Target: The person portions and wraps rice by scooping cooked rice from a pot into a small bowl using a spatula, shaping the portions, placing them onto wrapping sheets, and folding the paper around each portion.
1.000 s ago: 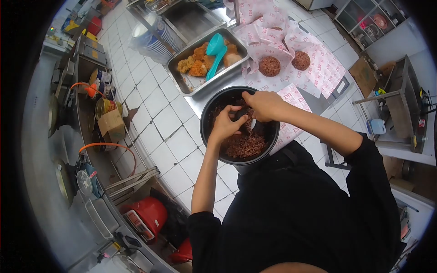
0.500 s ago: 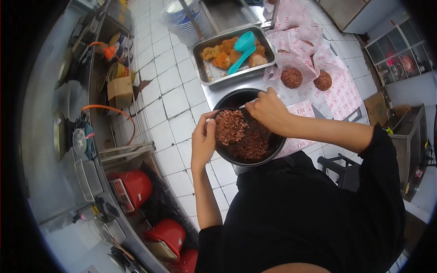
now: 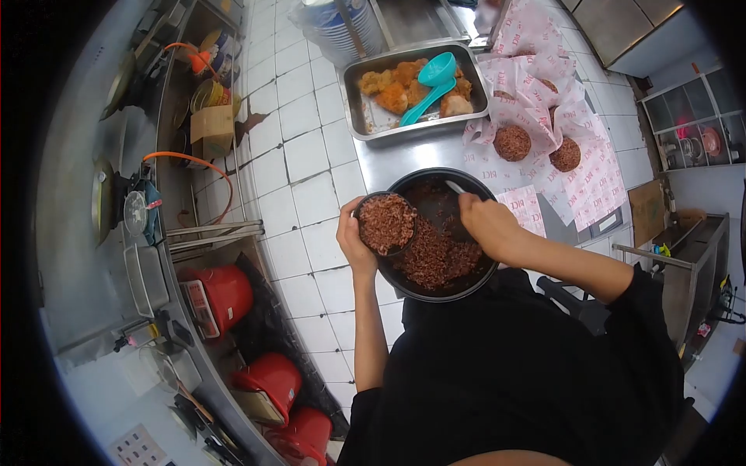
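My left hand (image 3: 355, 242) is closed around a small dark bowl (image 3: 360, 211), holding it over the left rim of a black pot (image 3: 488, 281). Brownish-red cooked rice (image 3: 388, 223) fills the bowl to the top. More of the same loose rice (image 3: 441, 260) lies in the pot, mostly toward the near side. Over the pot's right side, my right hand (image 3: 489, 224) grips a utensil (image 3: 455, 187) with a pale, metallic-looking end; the rest of it is hidden by the fingers, so its kind cannot be made out.
A metal tray (image 3: 367, 124) of breaded fried pieces (image 3: 400, 87) with a turquoise ladle (image 3: 437, 71) stands behind the pot. Rounded rice portions (image 3: 512, 144) sit on pink printed paper (image 3: 587, 182) at right. Stacked containers (image 3: 350, 31) stand behind; red bins (image 3: 225, 295) are under the left counter.
The bowl has come to sit more level at the pot's left rim, its rice heaped fuller. My right hand has drawn away from it to the right. The whole view has shifted slightly.
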`<move>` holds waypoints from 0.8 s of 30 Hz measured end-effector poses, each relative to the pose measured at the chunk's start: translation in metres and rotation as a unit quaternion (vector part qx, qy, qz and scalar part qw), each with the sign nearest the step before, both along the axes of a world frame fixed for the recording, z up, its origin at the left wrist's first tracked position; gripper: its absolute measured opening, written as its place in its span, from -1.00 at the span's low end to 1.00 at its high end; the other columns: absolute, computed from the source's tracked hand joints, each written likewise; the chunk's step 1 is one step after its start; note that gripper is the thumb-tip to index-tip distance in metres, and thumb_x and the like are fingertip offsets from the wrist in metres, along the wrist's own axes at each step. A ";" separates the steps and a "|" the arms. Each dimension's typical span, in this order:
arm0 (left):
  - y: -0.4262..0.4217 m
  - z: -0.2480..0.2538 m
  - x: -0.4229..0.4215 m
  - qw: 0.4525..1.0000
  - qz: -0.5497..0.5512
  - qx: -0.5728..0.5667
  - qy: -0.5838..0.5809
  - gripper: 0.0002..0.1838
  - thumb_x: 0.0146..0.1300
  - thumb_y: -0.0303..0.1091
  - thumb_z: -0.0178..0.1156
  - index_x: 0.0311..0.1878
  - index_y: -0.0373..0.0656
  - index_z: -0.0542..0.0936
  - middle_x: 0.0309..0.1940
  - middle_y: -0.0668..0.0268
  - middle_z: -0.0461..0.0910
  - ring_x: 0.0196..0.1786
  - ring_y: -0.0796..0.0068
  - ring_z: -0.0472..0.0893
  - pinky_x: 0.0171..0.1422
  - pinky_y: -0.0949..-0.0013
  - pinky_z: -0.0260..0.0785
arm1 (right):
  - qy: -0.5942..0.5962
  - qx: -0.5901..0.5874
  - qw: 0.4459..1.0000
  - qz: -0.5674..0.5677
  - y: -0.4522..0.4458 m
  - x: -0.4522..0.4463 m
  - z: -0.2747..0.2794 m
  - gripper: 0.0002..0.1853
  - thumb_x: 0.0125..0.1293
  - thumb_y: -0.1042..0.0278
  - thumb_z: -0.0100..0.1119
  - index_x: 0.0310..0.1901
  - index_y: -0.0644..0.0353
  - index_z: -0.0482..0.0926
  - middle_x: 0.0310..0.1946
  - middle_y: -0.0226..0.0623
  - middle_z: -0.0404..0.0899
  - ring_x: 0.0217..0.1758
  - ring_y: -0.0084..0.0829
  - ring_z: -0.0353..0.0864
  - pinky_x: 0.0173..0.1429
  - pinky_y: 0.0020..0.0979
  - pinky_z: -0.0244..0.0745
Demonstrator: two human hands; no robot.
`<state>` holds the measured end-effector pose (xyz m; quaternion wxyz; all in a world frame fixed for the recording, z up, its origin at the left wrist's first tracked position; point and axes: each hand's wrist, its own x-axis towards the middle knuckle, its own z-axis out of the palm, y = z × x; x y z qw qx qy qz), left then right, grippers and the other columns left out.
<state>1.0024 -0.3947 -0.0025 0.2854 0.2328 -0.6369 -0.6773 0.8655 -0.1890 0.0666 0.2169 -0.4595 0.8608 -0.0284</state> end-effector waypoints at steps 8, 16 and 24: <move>-0.009 -0.006 -0.022 0.996 -0.021 0.087 0.025 -0.42 0.44 0.00 -0.20 0.09 -0.41 0.48 -0.10 0.10 0.62 -0.01 0.33 0.62 0.14 0.31 0.43 | -0.191 -0.135 0.972 0.018 -0.019 0.006 -0.055 -0.52 0.19 0.50 0.20 0.18 0.09 0.41 -0.46 0.15 0.61 -0.33 0.16 0.65 -0.21 0.09 0.51; -0.004 -0.008 -0.030 0.995 -0.042 0.086 0.029 -0.42 0.42 0.02 -0.20 0.12 -0.35 0.45 -0.06 0.10 0.61 0.02 0.30 0.61 0.17 0.28 0.45 | -0.232 -0.109 0.965 0.048 0.009 0.015 -0.037 -0.63 0.28 0.47 0.16 0.14 0.11 0.47 -0.49 0.12 0.61 -0.38 0.14 0.65 -0.24 0.06 0.52; 0.001 -0.010 -0.025 0.990 -0.032 0.133 0.041 -0.42 0.42 0.09 -0.23 0.18 -0.23 0.42 0.05 0.11 0.58 0.12 0.26 0.59 0.24 0.19 0.45 | -0.380 -0.269 0.885 0.009 0.026 0.026 -0.066 -0.63 0.34 0.52 0.14 0.17 0.18 0.42 -0.31 0.02 0.68 -0.43 -0.08 0.69 -0.37 -0.13 0.52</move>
